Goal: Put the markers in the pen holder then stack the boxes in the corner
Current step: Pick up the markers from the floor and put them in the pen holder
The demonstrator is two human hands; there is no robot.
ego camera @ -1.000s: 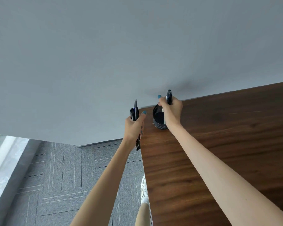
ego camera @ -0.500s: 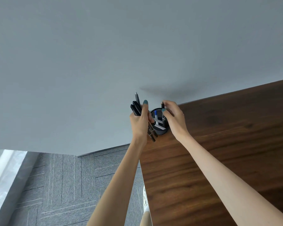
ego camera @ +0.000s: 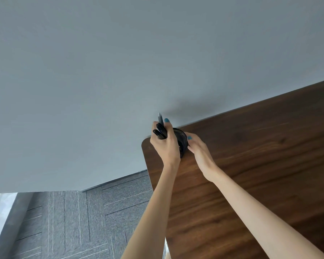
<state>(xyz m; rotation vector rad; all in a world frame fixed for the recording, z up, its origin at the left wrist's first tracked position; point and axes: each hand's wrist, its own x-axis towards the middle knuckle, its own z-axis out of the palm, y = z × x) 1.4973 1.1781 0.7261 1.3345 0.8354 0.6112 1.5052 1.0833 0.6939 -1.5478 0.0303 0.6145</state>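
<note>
Mid-frame, the left hand (ego camera: 165,146) grips bundled markers (ego camera: 160,130), long axes near upright (tips leaning upper left). The right hand (ego camera: 199,151) sets its thumb against the pen holder (ego camera: 182,142) at the table (ego camera: 260,165) corner, its fingers hidden.

The pen holder (ego camera: 182,141) is sitting on the table's (ego camera: 254,169) far left corner, between the left hand (ego camera: 166,146) gripping markers (ego camera: 160,132) and the right hand (ego camera: 199,151).

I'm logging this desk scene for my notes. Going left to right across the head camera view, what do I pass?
carpet → left hand gripping markers → pen holder → right hand. I left out the table, which runs under all of these.
</note>
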